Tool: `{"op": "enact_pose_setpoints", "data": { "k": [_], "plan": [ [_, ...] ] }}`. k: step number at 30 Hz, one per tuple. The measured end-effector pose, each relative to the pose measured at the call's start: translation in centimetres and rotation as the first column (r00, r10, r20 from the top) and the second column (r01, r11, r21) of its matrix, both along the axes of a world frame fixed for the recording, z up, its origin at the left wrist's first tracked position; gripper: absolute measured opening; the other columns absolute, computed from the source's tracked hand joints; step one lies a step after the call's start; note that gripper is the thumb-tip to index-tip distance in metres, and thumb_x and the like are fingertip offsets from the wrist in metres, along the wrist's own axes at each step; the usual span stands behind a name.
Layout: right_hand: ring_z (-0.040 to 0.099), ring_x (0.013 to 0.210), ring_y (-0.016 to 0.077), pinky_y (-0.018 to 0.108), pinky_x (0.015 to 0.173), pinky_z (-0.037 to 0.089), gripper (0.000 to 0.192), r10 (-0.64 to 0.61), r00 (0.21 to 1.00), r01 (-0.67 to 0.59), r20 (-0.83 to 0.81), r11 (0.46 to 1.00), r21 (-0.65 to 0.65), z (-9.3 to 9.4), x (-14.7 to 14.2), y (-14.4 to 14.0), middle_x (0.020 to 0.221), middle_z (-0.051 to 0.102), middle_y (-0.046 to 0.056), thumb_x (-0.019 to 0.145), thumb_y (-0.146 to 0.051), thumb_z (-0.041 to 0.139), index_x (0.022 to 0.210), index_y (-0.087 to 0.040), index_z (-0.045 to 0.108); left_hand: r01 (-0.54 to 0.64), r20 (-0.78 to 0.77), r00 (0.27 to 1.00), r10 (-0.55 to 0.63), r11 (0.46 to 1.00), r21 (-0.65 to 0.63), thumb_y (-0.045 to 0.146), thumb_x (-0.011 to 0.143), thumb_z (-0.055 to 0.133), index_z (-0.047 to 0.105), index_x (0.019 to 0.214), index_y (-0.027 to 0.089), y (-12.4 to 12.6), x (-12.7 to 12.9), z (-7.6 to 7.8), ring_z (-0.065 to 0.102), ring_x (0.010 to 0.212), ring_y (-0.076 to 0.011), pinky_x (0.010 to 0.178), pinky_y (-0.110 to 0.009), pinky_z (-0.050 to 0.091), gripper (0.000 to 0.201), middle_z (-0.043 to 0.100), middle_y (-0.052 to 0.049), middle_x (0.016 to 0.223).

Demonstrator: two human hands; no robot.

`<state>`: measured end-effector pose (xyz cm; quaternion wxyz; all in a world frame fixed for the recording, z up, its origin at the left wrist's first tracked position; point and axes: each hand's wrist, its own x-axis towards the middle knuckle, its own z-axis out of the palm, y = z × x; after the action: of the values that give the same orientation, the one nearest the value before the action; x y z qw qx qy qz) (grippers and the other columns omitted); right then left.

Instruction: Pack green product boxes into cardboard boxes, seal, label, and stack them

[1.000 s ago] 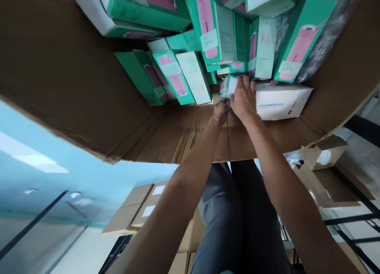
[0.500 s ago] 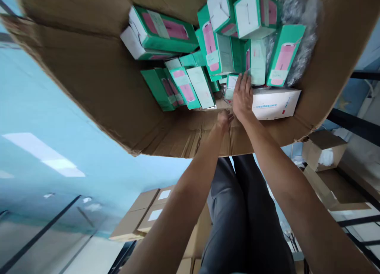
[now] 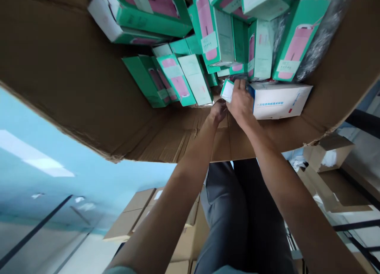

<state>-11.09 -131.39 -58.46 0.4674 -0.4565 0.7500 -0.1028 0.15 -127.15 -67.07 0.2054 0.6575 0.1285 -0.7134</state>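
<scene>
Inside a large cardboard carton (image 3: 184, 137), my right hand (image 3: 241, 101) is closed with bent fingers over a small green-and-white box (image 3: 227, 90); its white end shows to the left of the fingers. My left hand (image 3: 219, 111) is close beside it, below that end, with its fingers curled; whatever they hold is hidden. To the right of my right hand lies a white box with blue print (image 3: 280, 103). A white-sided box (image 3: 196, 79) and a green box with a pink picture (image 3: 177, 80) lean in the carton to the left of my hands.
More green boxes (image 3: 154, 12) are piled deeper in the carton, with clear plastic wrap (image 3: 323, 40) along the right side. Outside are brown cartons (image 3: 127, 214) at lower left, an opened carton (image 3: 329, 153) at right and dark metal bars (image 3: 359, 225).
My right hand has gone from lying with outstretched fingers to closing on the small box, which now sits tilted. My left hand has curled in beside it. The view is closer to the carton.
</scene>
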Motion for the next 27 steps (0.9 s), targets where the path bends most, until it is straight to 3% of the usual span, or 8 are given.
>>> {"op": "enact_pose_setpoints", "data": {
  "k": [4, 8, 11, 14, 17, 21, 24, 27],
  "plan": [
    [0.050, 0.160, 0.0472, 0.065, 0.122, 0.058, 0.069, -0.020, 1.000, 0.019, 0.008, 0.997, 0.070, 7.8, -0.9, 1.4, 0.166, 0.052, 0.023, 0.095, -0.050, 0.081, 0.150, -0.020, 0.053, 0.061, -0.008, 0.998, -0.061, 0.998, -0.028, -0.003, 0.077, 0.062, 0.075, 0.105, 0.023, 0.8, 1.9, 6.2, 0.076, 0.112, -0.0182, 0.109, -0.033, 0.056, 0.040, 0.081, -0.002, 0.106],
    [0.060, 0.150, 0.0452, 0.062, 0.122, 0.057, 0.075, -0.249, 0.967, 0.252, -0.062, 0.966, 0.052, 17.5, -3.6, 4.6, 0.150, 0.065, 0.021, 0.078, -0.053, 0.096, 0.135, -0.022, 0.058, 0.175, 0.006, 0.984, -0.176, 0.977, -0.123, 0.005, 0.069, 0.065, 0.077, 0.106, 0.023, 1.0, 3.5, 16.0, 0.076, 0.112, -0.0195, 0.110, -0.035, 0.056, 0.043, 0.084, -0.002, 0.112],
    [0.070, 0.135, 0.0402, 0.059, 0.116, 0.061, 0.075, -0.539, 0.842, 0.538, -0.012, 0.840, 0.069, 25.0, -4.5, 8.1, 0.133, 0.076, 0.015, 0.067, -0.055, 0.101, 0.123, -0.025, 0.062, 0.253, 0.045, 0.967, -0.249, 0.948, -0.193, 0.016, 0.070, 0.070, 0.076, 0.106, 0.025, 0.4, 4.8, 25.2, 0.078, 0.113, -0.0219, 0.109, -0.037, 0.057, 0.037, 0.084, -0.001, 0.107],
    [0.078, 0.115, 0.0330, 0.049, 0.097, 0.069, 0.072, -0.786, 0.609, 0.762, 0.105, 0.617, 0.196, 32.5, -3.5, 11.4, 0.120, 0.080, 0.010, 0.065, -0.059, 0.100, 0.117, -0.025, 0.063, 0.324, 0.085, 0.946, -0.313, 0.891, -0.317, 0.024, 0.074, 0.074, 0.076, 0.106, 0.028, -0.7, 6.1, 35.0, 0.076, 0.115, -0.0224, 0.109, -0.037, 0.058, 0.033, 0.084, 0.002, 0.112],
    [0.080, 0.091, 0.0244, 0.038, 0.077, 0.071, 0.074, -0.906, 0.357, 0.862, 0.228, 0.413, 0.293, 40.4, -1.5, 14.2, 0.116, 0.080, 0.006, 0.066, -0.062, 0.097, 0.120, -0.026, 0.062, 0.447, 0.123, 0.890, -0.439, 0.782, -0.435, 0.026, 0.069, 0.076, 0.078, 0.105, 0.029, -2.1, 7.1, 44.3, 0.074, 0.120, -0.0264, 0.110, -0.039, 0.056, 0.036, 0.083, 0.001, 0.116],
    [0.077, 0.069, 0.0175, 0.035, 0.068, 0.070, 0.084, -0.920, 0.161, 0.910, 0.358, 0.279, 0.306, 50.9, 0.3, 18.9, 0.115, 0.080, 0.001, 0.071, -0.063, 0.094, 0.139, -0.033, 0.056, 0.573, 0.091, 0.747, -0.659, 0.568, -0.591, 0.026, 0.062, 0.072, 0.084, 0.104, 0.026, -4.0, 6.8, 55.3, 0.071, 0.131, -0.0353, 0.120, -0.046, 0.051, 0.044, 0.084, -0.004, 0.120],
    [0.079, 0.068, 0.0204, 0.036, 0.067, 0.070, 0.080, -0.892, 0.046, 0.922, 0.450, 0.211, 0.324, 58.4, 1.7, 23.8, 0.106, 0.082, 0.001, 0.074, -0.070, 0.090, 0.138, -0.032, 0.061, 0.605, 0.020, 0.563, -0.826, 0.396, -0.691, 0.025, 0.063, 0.075, 0.087, 0.109, 0.027, -4.2, 5.2, 63.3, 0.070, 0.137, -0.0380, 0.125, -0.048, 0.049, 0.048, 0.084, -0.006, 0.125],
    [0.078, 0.068, 0.0242, 0.039, 0.067, 0.070, 0.065, -0.845, -0.111, 0.932, 0.523, 0.095, 0.351, 64.8, 4.3, 29.3, 0.093, 0.082, 0.005, 0.076, -0.075, 0.087, 0.117, -0.027, 0.073, 0.609, 0.014, 0.346, -0.938, 0.213, -0.764, 0.024, 0.066, 0.082, 0.088, 0.111, 0.029, -2.5, 2.8, 70.7, 0.069, 0.142, -0.0377, 0.126, -0.049, 0.050, 0.045, 0.083, -0.006, 0.134]
  ]
}}
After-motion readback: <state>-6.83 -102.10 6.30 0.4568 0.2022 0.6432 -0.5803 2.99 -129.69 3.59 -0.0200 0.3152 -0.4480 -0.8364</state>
